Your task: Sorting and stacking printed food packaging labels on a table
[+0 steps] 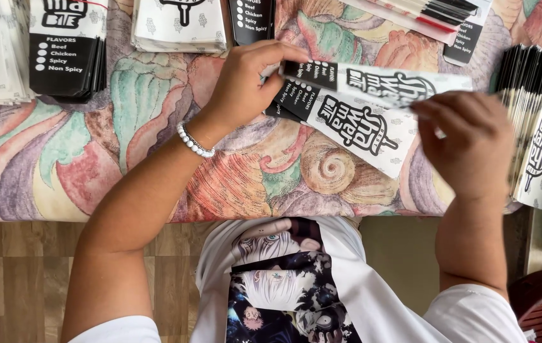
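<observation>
My left hand [252,79] pinches the black end of a flat white and black paper sleeve [372,86], with a pearl bracelet [193,141] on its wrist. My right hand [468,143] grips the white end of the same sleeve at the right. The sleeve is held just above a second flat sleeve [353,127] that lies on the table. Both sleeves are white with black print and a black band at one end.
A cloth with a colourful shell and leaf pattern [157,159] covers the table. Stacks of the same sleeves stand at the right [537,121], the back left [68,51], the back middle [179,25] and the back right [436,16]. Below the table's near edge is a wood floor [23,279].
</observation>
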